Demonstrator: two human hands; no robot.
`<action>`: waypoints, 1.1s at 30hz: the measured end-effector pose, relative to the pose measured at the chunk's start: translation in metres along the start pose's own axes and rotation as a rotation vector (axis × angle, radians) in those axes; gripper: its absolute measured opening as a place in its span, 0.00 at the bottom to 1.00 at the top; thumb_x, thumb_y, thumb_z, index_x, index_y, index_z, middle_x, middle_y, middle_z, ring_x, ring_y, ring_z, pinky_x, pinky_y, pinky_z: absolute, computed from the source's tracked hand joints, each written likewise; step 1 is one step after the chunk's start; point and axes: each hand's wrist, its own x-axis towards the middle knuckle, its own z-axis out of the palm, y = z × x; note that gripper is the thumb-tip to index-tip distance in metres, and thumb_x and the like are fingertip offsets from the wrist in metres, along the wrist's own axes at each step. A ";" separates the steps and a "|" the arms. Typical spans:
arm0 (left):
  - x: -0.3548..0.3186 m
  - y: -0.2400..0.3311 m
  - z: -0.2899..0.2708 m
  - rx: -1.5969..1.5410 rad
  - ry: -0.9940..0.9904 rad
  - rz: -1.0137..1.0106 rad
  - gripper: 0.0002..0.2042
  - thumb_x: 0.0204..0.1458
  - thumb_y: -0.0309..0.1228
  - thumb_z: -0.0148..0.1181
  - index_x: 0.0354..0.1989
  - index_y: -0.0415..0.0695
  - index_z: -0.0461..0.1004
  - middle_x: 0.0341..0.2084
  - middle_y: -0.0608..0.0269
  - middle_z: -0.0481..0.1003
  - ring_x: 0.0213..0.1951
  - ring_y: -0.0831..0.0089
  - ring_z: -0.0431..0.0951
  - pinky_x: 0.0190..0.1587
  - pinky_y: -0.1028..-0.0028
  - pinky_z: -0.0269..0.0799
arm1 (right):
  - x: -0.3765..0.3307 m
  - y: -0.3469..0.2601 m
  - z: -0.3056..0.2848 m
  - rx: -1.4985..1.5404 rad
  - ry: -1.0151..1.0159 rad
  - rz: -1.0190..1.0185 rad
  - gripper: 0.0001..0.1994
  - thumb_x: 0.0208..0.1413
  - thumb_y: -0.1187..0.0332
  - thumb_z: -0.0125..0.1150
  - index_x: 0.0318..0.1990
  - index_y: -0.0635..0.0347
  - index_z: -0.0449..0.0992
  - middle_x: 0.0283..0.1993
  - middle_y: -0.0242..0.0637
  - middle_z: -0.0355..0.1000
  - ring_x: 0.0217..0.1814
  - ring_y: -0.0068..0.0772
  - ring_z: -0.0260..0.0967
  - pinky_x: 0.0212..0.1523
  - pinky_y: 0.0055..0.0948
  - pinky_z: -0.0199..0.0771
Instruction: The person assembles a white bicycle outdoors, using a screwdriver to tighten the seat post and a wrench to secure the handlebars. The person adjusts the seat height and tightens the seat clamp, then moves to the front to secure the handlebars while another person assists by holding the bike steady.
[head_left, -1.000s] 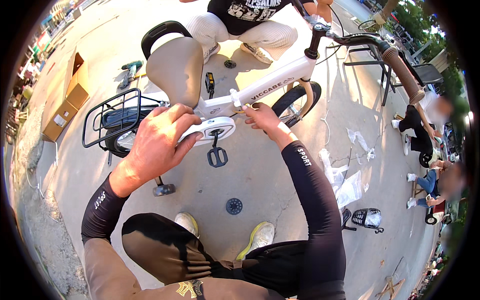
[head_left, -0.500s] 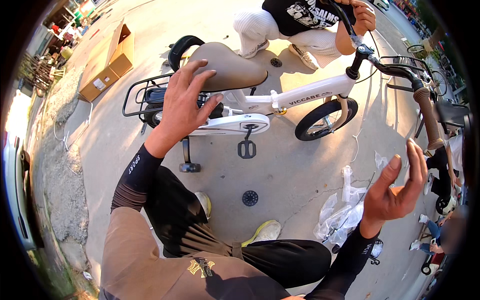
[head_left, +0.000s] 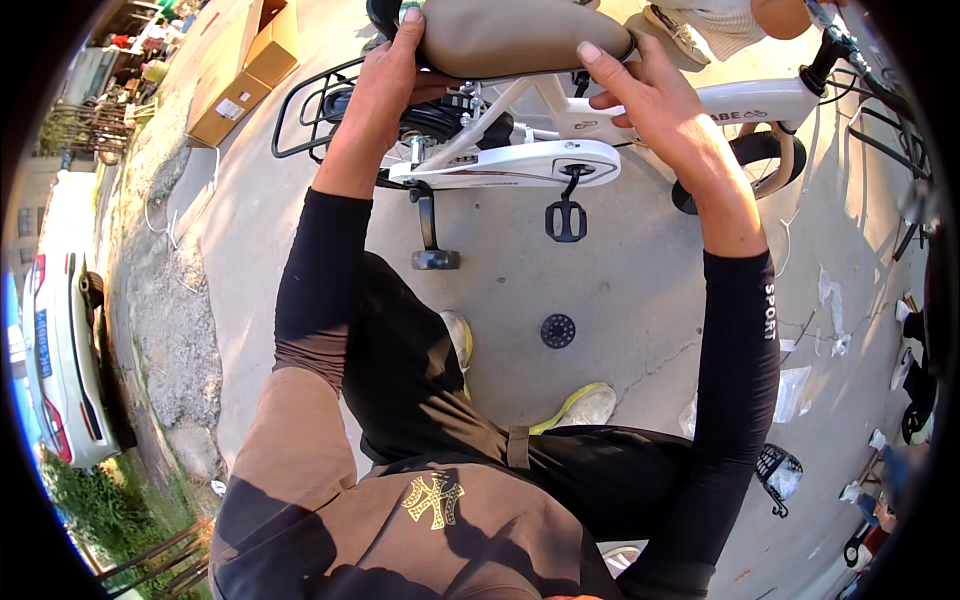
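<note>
A small white bicycle stands on the ground in front of me, its brown saddle (head_left: 520,38) at the top of the view. My left hand (head_left: 392,78) holds the rear end of the saddle, thumb up along its side and fingers curling underneath. At the saddle's nose, my right hand (head_left: 655,105) grips with the thumb on the near side; some of its fingers are hidden. Below the saddle are the white chain cover (head_left: 520,168), a black pedal (head_left: 566,221) and a training wheel (head_left: 436,259). A black rear rack (head_left: 300,115) sticks out to the left.
An open cardboard box (head_left: 235,95) lies at the upper left. Another person crouches beyond the bicycle, a hand (head_left: 782,15) near the handlebar stem. Clear plastic wrapping (head_left: 792,390) and a black basket-like part (head_left: 778,470) lie at right. A white car (head_left: 75,360) stands far left.
Both hands, apart from the bicycle before, have come onto the saddle, the right one moving left and up. The view has shifted, so the bicycle sits higher and further right.
</note>
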 end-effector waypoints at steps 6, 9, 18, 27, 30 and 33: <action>-0.003 0.028 -0.020 -0.120 0.289 0.330 0.32 0.64 0.58 0.39 0.51 0.39 0.73 0.31 0.57 0.80 0.28 0.72 0.81 0.28 0.76 0.76 | 0.030 -0.049 0.036 0.551 0.166 -0.204 0.14 0.62 0.62 0.61 0.43 0.66 0.75 0.33 0.32 0.73 0.32 0.20 0.69 0.34 0.21 0.70; -0.022 0.054 0.000 -0.250 0.293 0.369 0.30 0.64 0.57 0.40 0.51 0.40 0.72 0.30 0.57 0.79 0.26 0.71 0.81 0.23 0.77 0.77 | 0.036 -0.071 0.026 0.468 0.119 -0.188 0.12 0.63 0.63 0.60 0.42 0.64 0.76 0.33 0.31 0.73 0.33 0.20 0.70 0.34 0.20 0.70; -0.009 0.028 -0.025 -0.097 0.179 0.125 0.31 0.64 0.58 0.41 0.44 0.38 0.75 0.22 0.59 0.77 0.25 0.73 0.79 0.28 0.77 0.74 | 0.041 -0.038 0.031 0.605 0.109 -0.059 0.13 0.64 0.61 0.58 0.47 0.62 0.76 0.35 0.31 0.74 0.34 0.21 0.71 0.36 0.22 0.71; 0.000 0.007 -0.053 -0.481 -0.066 0.243 0.15 0.54 0.30 0.43 0.43 0.36 0.72 0.39 0.51 0.77 0.42 0.64 0.77 0.43 0.61 0.78 | 0.035 -0.055 0.048 0.636 0.241 -0.204 0.14 0.62 0.59 0.60 0.44 0.61 0.77 0.32 0.29 0.74 0.27 0.19 0.70 0.28 0.21 0.72; 0.002 0.003 -0.044 -0.385 -0.031 0.261 0.14 0.53 0.26 0.43 0.44 0.36 0.71 0.42 0.53 0.76 0.43 0.63 0.76 0.45 0.60 0.78 | 0.052 -0.042 0.047 0.729 0.243 -0.032 0.14 0.63 0.58 0.59 0.44 0.61 0.77 0.31 0.29 0.74 0.26 0.19 0.69 0.29 0.21 0.72; 0.001 -0.001 -0.041 -0.335 -0.034 0.225 0.17 0.52 0.20 0.47 0.52 0.37 0.69 0.46 0.58 0.74 0.46 0.67 0.76 0.50 0.64 0.76 | 0.048 -0.044 0.062 0.715 0.343 -0.123 0.15 0.63 0.55 0.58 0.43 0.59 0.77 0.30 0.29 0.74 0.24 0.20 0.68 0.28 0.23 0.73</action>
